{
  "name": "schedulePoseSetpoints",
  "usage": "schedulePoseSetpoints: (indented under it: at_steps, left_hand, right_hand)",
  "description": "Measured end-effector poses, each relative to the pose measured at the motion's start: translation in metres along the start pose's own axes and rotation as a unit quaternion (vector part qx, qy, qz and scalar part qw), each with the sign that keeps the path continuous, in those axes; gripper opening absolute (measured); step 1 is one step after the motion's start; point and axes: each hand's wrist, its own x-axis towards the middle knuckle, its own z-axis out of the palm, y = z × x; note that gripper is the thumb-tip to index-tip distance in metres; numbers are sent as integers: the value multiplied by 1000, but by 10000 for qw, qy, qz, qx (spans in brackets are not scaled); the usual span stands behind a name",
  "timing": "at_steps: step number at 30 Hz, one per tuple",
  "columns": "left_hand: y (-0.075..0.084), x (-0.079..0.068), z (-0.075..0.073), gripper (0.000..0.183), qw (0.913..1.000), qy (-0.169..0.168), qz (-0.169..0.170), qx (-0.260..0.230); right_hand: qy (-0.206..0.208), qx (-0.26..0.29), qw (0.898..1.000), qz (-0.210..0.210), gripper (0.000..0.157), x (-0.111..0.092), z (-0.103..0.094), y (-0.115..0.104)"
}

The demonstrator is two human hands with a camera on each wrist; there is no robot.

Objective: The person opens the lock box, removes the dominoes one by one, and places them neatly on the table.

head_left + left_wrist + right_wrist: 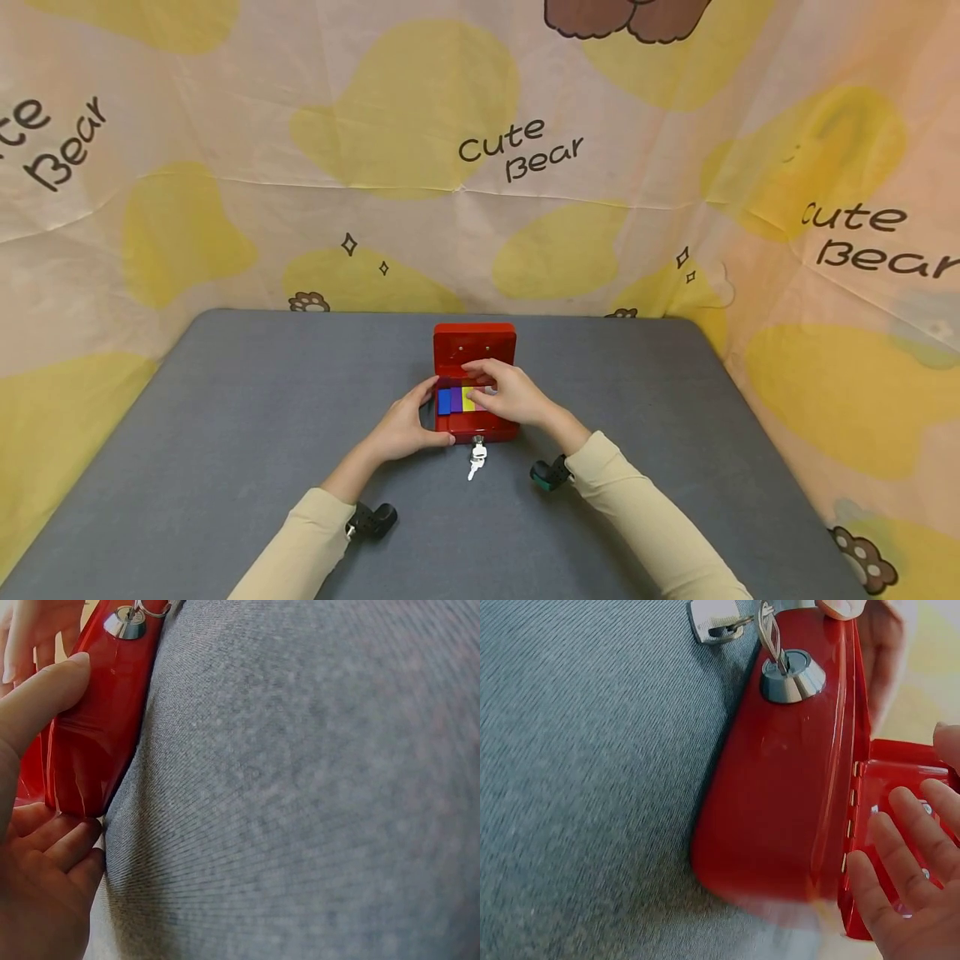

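Note:
A small red cash box stands on the table with its lid raised at the back. Inside, a row of coloured blocks shows blue, purple, yellow and pink, the right end hidden by my right hand. My left hand holds the box's left side, thumb at the front corner and fingers along the side. Above the blocks is my right hand, fingers extended toward the lid and thumb over the yellow block. In the right wrist view its fingers look spread and fairly straight.
Silver keys hang from the round lock on the box's front and reach over the grey table. A patterned cloth rises behind the table and along its sides. Each wrist wears a black strapped device.

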Motion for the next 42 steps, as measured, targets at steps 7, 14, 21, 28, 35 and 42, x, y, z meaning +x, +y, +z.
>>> schedulePoseSetpoints:
  at_steps: [7,14,21,28,35,42]
  left_hand:
    - [0,-1,-1,97,10000,-4,13,32]
    - [-1,-1,-1,96,10000,-4,8,61]
    - [-1,-1,-1,96,10000,11,30,84]
    - [-2,0,-1,95,9999,20,67,121]
    - [-3,1,0,95,9998,43,87,192]
    - [-2,1,1,95,9997,37,63,220]
  right_hand:
    - [-231,-40,9997,-58,45,5,6,-6]
    - [-399,-353,9985,-121,45,8,14,-8]
    - [-590,-833,9948,49,48,12,22,-12]
    - [-588,-1125,9916,245,51,14,28,-16]
    - [-509,-1361,9886,387,51,16,33,-18]
    - [-368,-1440,9885,293,49,16,36,-17]
